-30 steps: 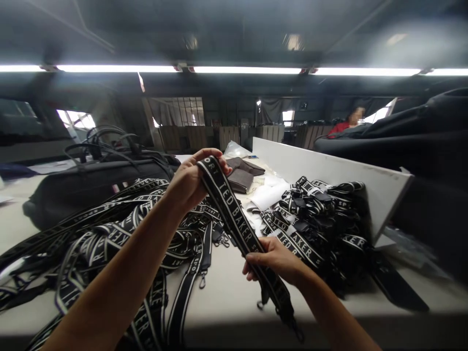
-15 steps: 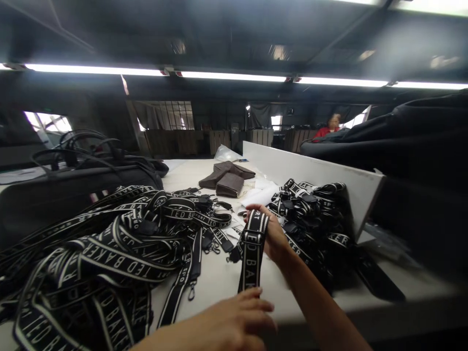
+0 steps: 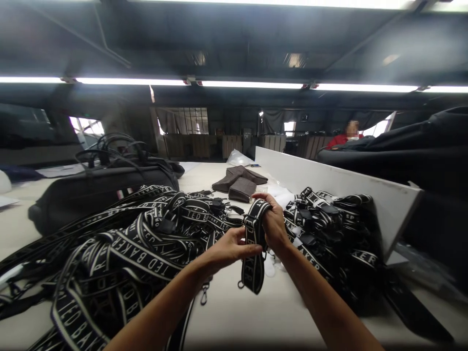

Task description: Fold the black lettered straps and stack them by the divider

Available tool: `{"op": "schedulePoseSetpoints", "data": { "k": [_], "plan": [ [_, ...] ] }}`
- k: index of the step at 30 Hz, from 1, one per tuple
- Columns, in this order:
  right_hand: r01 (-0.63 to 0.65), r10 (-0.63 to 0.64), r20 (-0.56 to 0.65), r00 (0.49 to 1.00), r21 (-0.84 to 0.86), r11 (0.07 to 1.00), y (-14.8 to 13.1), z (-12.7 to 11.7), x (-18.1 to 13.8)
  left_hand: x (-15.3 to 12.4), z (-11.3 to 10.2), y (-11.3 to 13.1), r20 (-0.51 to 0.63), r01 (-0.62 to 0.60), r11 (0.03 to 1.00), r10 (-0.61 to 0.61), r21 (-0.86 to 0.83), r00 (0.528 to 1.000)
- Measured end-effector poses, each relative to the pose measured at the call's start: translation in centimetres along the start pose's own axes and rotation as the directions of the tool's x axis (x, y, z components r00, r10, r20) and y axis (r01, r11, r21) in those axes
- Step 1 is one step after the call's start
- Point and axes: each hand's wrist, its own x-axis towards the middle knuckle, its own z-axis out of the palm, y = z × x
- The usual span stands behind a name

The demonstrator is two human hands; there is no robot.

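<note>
A black-and-white lettered bag strap [image 3: 253, 265] hangs folded in loops between my hands, above the table. My right hand [image 3: 273, 223] is closed around its upper loop. My left hand [image 3: 234, 247] pinches the strap's left side lower down, thumb across the front. Below the hands the strap's loop hangs free, with a metal ring beside it. To the left lies a large tangled heap of the same straps [image 3: 127, 258], a metal snap hook [image 3: 204, 295] showing near its front. On the right is a pile of bundled straps [image 3: 329, 219].
A black duffel bag [image 3: 98, 187] stands at the left behind the heap. Dark brown pouches [image 3: 242, 189] and a clear plastic bag [image 3: 238, 158] lie farther back on the white table [image 3: 223, 321]. A white divider [image 3: 329, 170] edges the right side. A person in red [image 3: 340, 140] is in the background.
My left hand has risen from below and now grips the strap beside my right hand. The strap's hanging part has been gathered into a shorter loop. The view has shifted slightly left.
</note>
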Motion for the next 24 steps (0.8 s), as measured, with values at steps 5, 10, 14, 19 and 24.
{"op": "schedulePoseSetpoints", "data": {
  "k": [5,10,14,19,24],
  "plan": [
    [-0.207,0.217,-0.022,0.976,0.225,0.952,1.7,-1.0,1.4,1.4,-2.7,-1.9,-0.007,-0.064,0.997,0.064,-0.032,0.998],
    [-0.223,0.283,-0.075,0.956,0.44,0.87,6.1,-2.1,2.6,3.4,-4.6,-6.2,-0.069,0.014,0.999,-0.017,-0.047,0.997],
    [-0.241,0.322,-0.046,0.946,0.564,0.79,7.7,-2.5,3.3,4.0,-5.0,-7.6,-0.177,-0.139,0.974,0.17,0.177,0.969],
    [-0.309,0.318,0.12,0.941,0.692,0.653,6.6,-1.9,3.5,3.4,-5.1,-7.1,-0.092,-0.306,0.877,0.363,0.37,0.927],
    [-0.399,0.392,0.163,0.905,0.646,0.651,6.7,-1.6,3.6,2.3,-4.8,-7.7,-0.178,-0.241,0.884,0.332,0.401,0.926]
  ]
}}
